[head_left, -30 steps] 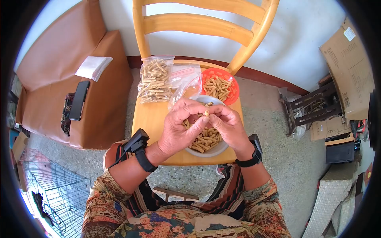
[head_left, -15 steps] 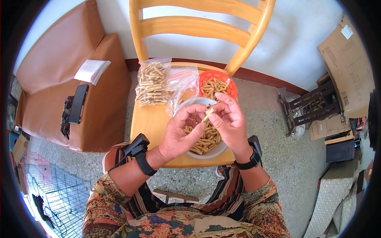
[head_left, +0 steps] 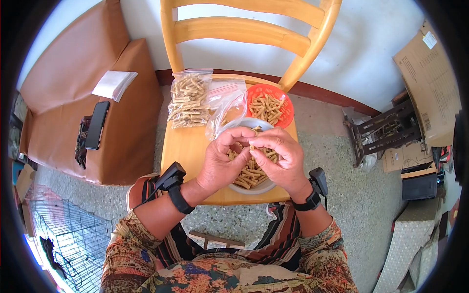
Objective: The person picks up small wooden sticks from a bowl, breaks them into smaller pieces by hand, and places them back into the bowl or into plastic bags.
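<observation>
Over a white bowl (head_left: pixel 267 187) of short tan sticks (head_left: pixel 250 177), my left hand (head_left: pixel 222 161) and my right hand (head_left: pixel 281 156) meet at the fingertips. Both are pinched at a small stick piece (head_left: pixel 252 148), mostly hidden by the fingers. Behind the bowl, a red basket (head_left: pixel 289 110) holds more sticks. A filled clear bag (head_left: pixel 189 100) lies at the back left of the chair seat (head_left: pixel 183 151), with an open, mostly see-through bag (head_left: pixel 229 105) beside it.
The wooden chair's backrest (head_left: pixel 239 30) rises behind. At left is a brown sofa (head_left: pixel 124 127) with a phone (head_left: pixel 97 125) and white packet (head_left: pixel 114 85) on its arm. A wire cage (head_left: pixel 71 234) stands lower left; a cardboard box (head_left: pixel 430 83) leans at right.
My right hand's fingers have closed in towards my left fingertips. The pale stick that showed between the hands is now largely covered.
</observation>
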`<act>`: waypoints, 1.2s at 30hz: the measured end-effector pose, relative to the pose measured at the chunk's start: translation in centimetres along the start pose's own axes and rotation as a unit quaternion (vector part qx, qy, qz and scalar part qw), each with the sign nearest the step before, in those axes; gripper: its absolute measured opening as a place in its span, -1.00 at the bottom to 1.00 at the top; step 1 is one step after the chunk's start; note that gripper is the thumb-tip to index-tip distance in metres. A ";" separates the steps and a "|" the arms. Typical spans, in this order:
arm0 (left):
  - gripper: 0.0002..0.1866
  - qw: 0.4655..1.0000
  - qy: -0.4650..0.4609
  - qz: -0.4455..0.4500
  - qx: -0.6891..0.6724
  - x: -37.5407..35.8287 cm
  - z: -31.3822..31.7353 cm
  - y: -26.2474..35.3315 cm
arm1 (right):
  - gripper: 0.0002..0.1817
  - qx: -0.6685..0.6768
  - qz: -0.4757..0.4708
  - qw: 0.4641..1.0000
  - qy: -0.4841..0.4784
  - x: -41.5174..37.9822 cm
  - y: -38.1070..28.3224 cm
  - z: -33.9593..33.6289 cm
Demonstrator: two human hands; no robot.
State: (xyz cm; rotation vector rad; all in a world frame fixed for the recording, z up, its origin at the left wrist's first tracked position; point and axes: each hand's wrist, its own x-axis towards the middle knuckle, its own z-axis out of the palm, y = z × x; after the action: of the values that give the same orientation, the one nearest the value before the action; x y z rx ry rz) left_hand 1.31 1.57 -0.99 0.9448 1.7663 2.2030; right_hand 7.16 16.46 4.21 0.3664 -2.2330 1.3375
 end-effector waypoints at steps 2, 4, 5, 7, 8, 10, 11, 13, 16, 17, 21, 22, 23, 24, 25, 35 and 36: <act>-0.65 1.000 -0.003 -0.003 0.002 0.0 0.0 0.1 | -0.77 -0.002 -0.006 1.000 0.000 -0.1 0.2 0.0; -0.66 1.000 -0.003 -0.007 0.000 0.1 0.0 0.2 | -0.77 -0.003 -0.012 1.000 -0.001 -0.1 0.3 0.0; -0.66 1.000 -0.004 -0.010 -0.003 0.1 0.1 0.2 | -0.78 -0.002 -0.010 1.000 -0.001 -0.1 0.2 0.0; -0.67 1.000 -0.002 -0.013 -0.008 0.1 0.1 0.5 | -0.80 -0.001 -0.007 1.000 -0.001 -0.2 0.4 0.0; -0.68 1.000 0.000 -0.016 -0.014 0.1 0.2 0.6 | -0.81 0.027 0.001 1.000 0.005 -0.5 0.8 0.0; -0.69 1.000 -0.001 -0.008 -0.008 0.1 0.0 -0.2 | -0.83 0.055 0.009 0.998 0.011 -0.8 1.2 0.0; -0.70 1.000 -0.003 0.001 -0.002 0.1 -0.1 -0.4 | -0.84 0.151 0.064 0.986 0.016 -0.9 1.3 0.0; -0.70 1.000 -0.009 0.001 -0.025 0.1 -0.2 -0.2 | -0.85 0.245 0.118 0.962 0.021 -1.0 1.3 -0.1; -0.71 0.998 -0.018 0.006 -0.056 0.1 -0.3 0.1 | -0.84 0.297 0.184 0.937 0.001 -1.1 1.3 -0.3; -0.70 0.998 -0.021 0.010 -0.064 0.2 -0.3 0.1 | -0.84 0.300 0.191 0.935 -0.005 -1.1 1.4 -0.4; -0.70 0.995 -0.017 0.023 -0.093 0.4 -0.1 0.7 | -0.87 0.305 0.201 0.931 -0.024 -1.3 2.2 -0.4; -0.71 0.996 -0.018 0.035 -0.078 0.5 -0.2 0.8 | -0.87 0.305 0.201 0.931 -0.024 -1.3 2.2 -0.4; -0.72 0.997 -0.018 0.047 -0.063 0.6 -0.2 1.0 | -0.86 0.318 0.209 0.924 -0.038 -1.3 2.2 -0.3; -0.72 0.997 -0.018 0.047 -0.063 0.6 -0.3 1.1 | -0.86 0.331 0.216 0.917 -0.053 -1.3 2.2 -0.2; -0.74 0.997 -0.024 0.042 -0.058 0.7 -0.4 1.2 | -0.86 0.331 0.216 0.917 -0.054 -1.3 2.2 -0.1; -0.83 0.998 -0.025 0.030 0.056 0.5 -1.0 0.8 | -0.84 0.293 0.242 0.922 -0.077 -1.6 2.7 0.3; -0.83 0.998 -0.024 0.031 0.056 0.4 -1.0 0.7 | -0.84 0.281 0.249 0.923 -0.079 -1.7 2.7 0.3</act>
State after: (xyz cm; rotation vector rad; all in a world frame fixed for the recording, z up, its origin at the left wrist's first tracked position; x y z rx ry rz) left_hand 0.61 0.78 -0.24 1.0818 1.8798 2.1162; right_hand 7.18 17.47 1.16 0.0949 -2.1062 2.3060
